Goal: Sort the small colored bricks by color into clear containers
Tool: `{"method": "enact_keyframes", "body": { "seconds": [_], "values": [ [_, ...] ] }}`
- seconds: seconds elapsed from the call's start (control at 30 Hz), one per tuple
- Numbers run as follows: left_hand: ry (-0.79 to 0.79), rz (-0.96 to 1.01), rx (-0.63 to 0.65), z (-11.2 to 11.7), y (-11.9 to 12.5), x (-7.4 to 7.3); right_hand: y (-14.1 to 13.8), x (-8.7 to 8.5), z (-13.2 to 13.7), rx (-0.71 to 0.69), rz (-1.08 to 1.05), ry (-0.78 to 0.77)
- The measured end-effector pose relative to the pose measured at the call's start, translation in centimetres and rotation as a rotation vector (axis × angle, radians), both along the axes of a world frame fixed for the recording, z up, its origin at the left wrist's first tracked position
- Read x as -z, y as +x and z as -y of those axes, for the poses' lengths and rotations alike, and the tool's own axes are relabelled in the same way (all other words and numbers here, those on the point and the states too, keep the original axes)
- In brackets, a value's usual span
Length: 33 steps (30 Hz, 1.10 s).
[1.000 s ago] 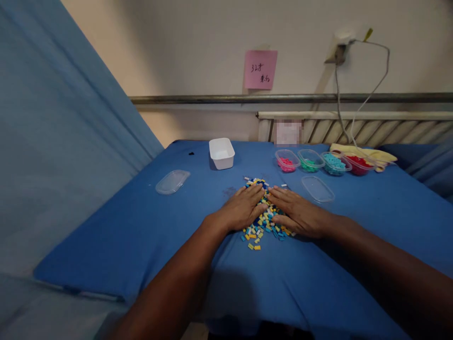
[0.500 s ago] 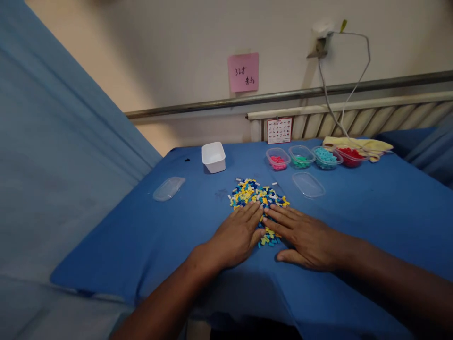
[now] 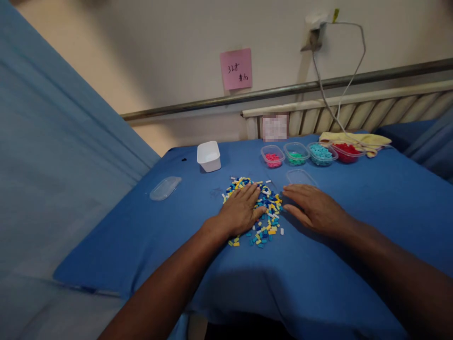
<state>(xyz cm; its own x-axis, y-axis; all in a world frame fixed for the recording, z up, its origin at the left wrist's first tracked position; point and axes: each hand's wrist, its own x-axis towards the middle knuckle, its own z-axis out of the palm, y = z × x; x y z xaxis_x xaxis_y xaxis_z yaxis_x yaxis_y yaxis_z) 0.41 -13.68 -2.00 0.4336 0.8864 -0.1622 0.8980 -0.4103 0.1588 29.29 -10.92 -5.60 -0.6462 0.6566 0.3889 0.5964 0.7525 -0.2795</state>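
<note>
A spread pile of small toy bricks [image 3: 271,203] in yellow, blue, white and teal lies on the blue cloth [image 3: 148,245]. My left hand [image 3: 240,208] rests flat on the left part of the pile, palm down with the thumb out, hiding the bricks beneath it. At the pile's right edge is my right hand [image 3: 314,205], its fingers extended together and its thumb apart, pointing toward the bricks. I see nothing held in it. Some loose bricks lie scattered on the near side of the pile.
A white tub [image 3: 209,157] stands behind the pile. Clear boxes hold pink [image 3: 272,158], green [image 3: 296,155], light blue [image 3: 322,154] and red bricks [image 3: 346,153] at the back right. One clear lid [image 3: 165,188] lies left, another lid [image 3: 300,177] behind my right hand. A yellow cloth [image 3: 371,140] lies by the radiator.
My right hand has moved off the bricks, away from me and slightly right. My left hand has slid forward and stays on the pile. The near bricks are more spread out.
</note>
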Motion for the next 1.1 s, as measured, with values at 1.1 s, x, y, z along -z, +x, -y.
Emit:
{"method": "enact_keyframes", "body": {
  "seconds": [1.1],
  "values": [
    [-0.042,0.076,0.038,6.1,1.6,-0.2,-1.3,1.8,0.6,-0.223,0.032,-0.044]
  ]
}}
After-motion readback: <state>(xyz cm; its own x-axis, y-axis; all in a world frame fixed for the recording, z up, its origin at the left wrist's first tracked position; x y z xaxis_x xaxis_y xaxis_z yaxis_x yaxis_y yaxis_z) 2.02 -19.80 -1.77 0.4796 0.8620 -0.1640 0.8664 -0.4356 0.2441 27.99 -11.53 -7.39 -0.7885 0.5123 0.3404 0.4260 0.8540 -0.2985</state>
